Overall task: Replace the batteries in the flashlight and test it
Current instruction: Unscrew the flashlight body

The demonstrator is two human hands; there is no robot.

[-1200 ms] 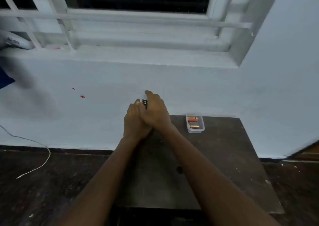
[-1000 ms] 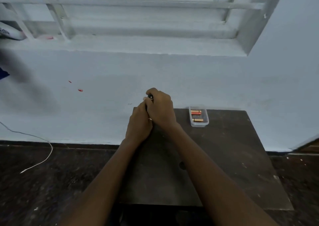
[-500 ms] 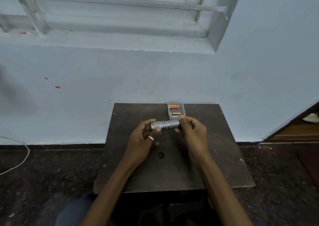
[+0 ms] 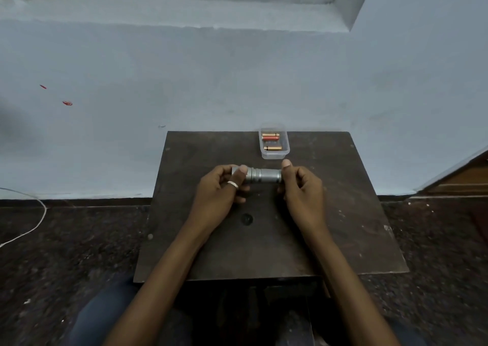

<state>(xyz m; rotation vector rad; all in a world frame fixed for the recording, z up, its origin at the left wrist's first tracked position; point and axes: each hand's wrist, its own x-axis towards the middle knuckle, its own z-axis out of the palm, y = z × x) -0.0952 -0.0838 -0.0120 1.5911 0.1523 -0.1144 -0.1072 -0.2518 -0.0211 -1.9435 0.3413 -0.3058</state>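
Observation:
A short silver flashlight [image 4: 261, 175] is held level above the dark wooden table [image 4: 343, 213], lying left to right. My left hand [image 4: 219, 191], with a ring on one finger, grips its left end. My right hand [image 4: 301, 189] pinches its right end between thumb and fingers. Just beyond the flashlight, a small clear plastic box [image 4: 274, 154] stands at the table's far edge, holding several red and gold batteries [image 4: 270, 136].
The table stands against a pale blue wall [image 4: 237, 81] under a window sill. Dark speckled floor lies on both sides. A white cable [image 4: 31, 226] runs across the floor at the left. A wooden door edge [image 4: 464, 176] shows at the right.
Both hands came down from near the wall and moved apart. The flashlight, earlier almost hidden in clasped hands, now lies sideways between them. The view tilted down toward the table.

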